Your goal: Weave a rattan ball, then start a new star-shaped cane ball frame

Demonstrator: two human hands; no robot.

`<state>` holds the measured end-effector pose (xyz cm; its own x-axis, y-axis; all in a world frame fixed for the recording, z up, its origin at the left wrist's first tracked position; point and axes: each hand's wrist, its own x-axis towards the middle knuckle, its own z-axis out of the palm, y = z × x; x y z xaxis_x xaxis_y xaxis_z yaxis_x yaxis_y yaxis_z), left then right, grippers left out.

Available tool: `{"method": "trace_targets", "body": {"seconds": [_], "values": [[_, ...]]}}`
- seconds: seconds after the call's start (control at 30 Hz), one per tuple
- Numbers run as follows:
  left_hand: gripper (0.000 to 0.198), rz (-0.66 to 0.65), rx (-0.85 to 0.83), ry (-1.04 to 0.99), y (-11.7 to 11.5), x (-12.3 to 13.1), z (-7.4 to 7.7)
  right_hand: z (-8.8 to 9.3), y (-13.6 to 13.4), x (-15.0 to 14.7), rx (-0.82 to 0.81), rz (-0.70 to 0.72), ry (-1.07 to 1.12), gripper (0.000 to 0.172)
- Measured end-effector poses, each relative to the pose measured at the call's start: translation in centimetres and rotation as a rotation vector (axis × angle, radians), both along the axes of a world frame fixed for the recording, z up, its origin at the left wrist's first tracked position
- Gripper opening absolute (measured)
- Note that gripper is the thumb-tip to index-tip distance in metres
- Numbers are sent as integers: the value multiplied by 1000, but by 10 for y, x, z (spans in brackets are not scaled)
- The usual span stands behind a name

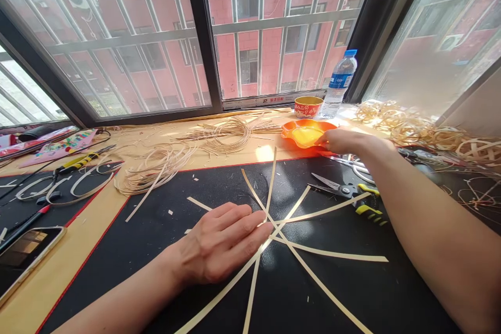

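Observation:
My left hand (223, 242) lies flat, palm down, on the black cutting mat (371, 271), its fingertips at the crossing of several thin pale cane strips (324, 250). The strips fan out in a star, with some ends running under the hand. My right hand (340, 141) reaches across to the far edge of the mat, its fingertips at the rim of a shallow orange plastic dish (291, 133). Whether those fingers pinch anything is hidden. Black-and-yellow-handled scissors (340, 192) lie open below my right wrist.
Loose cane coils (230, 135) and strips (152, 169) lie on the tan ledge. Beyond them stand a red tin (308, 107) and a water bottle (340, 83) against the window (211, 36). Cane rings (407, 125) pile at right. A phone (27, 255) lies at left.

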<state>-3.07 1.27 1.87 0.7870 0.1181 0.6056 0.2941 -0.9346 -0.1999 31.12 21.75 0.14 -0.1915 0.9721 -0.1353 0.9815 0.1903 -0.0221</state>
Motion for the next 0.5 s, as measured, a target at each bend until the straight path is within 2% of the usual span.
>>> {"method": "trace_targets", "body": {"seconds": [0.17, 0.5], "values": [[26, -2, -11, -4, 0, 1, -1, 7, -2, -4, -34, -51, -35, 22], [24, 7, -22, -7, -1, -1, -3, 28, -25, -16, -35, -83, -44, 16]]}}
